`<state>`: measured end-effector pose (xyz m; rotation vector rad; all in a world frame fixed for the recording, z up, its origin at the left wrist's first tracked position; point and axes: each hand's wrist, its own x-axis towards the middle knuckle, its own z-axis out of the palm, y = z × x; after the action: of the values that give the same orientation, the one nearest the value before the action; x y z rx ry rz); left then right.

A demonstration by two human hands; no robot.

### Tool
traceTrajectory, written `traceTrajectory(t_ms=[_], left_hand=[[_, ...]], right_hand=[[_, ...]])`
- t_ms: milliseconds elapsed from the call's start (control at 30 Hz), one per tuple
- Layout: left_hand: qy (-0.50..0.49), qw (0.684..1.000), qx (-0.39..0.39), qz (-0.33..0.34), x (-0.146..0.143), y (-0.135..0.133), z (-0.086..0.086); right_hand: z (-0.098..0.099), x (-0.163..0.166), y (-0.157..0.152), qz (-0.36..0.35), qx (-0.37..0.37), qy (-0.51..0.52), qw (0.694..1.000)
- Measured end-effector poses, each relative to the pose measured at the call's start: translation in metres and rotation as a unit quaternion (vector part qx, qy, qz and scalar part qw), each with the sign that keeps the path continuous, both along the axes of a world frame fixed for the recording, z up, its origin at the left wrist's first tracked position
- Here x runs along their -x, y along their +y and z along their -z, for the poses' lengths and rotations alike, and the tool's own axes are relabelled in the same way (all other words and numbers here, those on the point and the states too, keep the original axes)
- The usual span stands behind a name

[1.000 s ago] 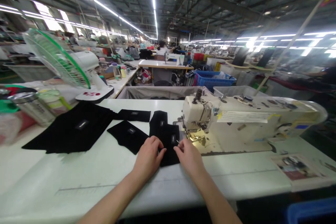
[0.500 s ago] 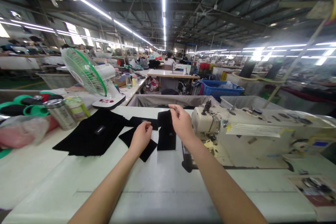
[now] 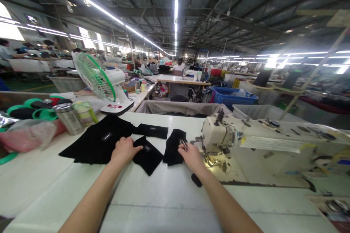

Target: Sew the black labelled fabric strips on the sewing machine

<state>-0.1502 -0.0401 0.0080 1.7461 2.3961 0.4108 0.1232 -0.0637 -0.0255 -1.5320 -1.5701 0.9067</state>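
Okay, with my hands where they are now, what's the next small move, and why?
Probably slide the black piece under your left hand toward the sewing machine: that hand's fingertips touch its corner, while the right hand pinches a small metal tool over the neighbouring piece.

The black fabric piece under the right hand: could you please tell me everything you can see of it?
The black fabric piece is a small, soft-looking, matte cut panel with a rounded upper end. It lies slightly rumpled on the white table, just left of the sewing machine. The right hand rests on its right edge, pinching a small shiny metal item there.
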Motion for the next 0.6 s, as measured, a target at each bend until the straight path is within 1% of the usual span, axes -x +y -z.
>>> traceTrajectory(t_ms=[67, 167, 233, 267, 333, 367, 433, 500, 600], left_hand=[[-0.011, 1.000, -0.007, 0.015, -0.001, 0.001, 0.002], [-0.010, 0.999, -0.041, 0.017, -0.010, -0.008, -0.001], [-0.009, 0.995, -0.097, 0.016, -0.019, -0.016, -0.008], [-0.024, 0.991, -0.130, 0.023, -0.023, -0.020, -0.012], [-0.079, 0.980, -0.176, 0.051, -0.032, -0.023, -0.020], [-0.111, 0.975, -0.180, 0.067, -0.036, -0.022, -0.022], [-0.158, 0.971, -0.149, 0.096, -0.044, -0.018, -0.022], [-0.196, 0.968, -0.108, 0.115, -0.053, -0.011, -0.015], [-0.250, 0.958, -0.058, 0.128, -0.069, -0.001, 0.000]], right_hand=[[-0.019, 0.006, 0.010, 0.000, -0.005, 0.026, 1.000], [-0.056, 0.016, 0.032, 0.008, -0.032, 0.071, 0.997], [-0.080, 0.021, 0.049, 0.015, -0.061, 0.101, 0.993], [-0.090, 0.022, 0.056, 0.020, -0.072, 0.116, 0.990], [-0.102, 0.023, 0.068, 0.025, -0.081, 0.142, 0.986], [-0.102, 0.022, 0.070, 0.026, -0.076, 0.152, 0.985], [-0.092, 0.020, 0.067, 0.029, -0.051, 0.163, 0.985], [-0.069, 0.018, 0.056, 0.032, -0.005, 0.162, 0.986], [-0.027, 0.015, 0.034, 0.034, 0.083, 0.146, 0.985]])
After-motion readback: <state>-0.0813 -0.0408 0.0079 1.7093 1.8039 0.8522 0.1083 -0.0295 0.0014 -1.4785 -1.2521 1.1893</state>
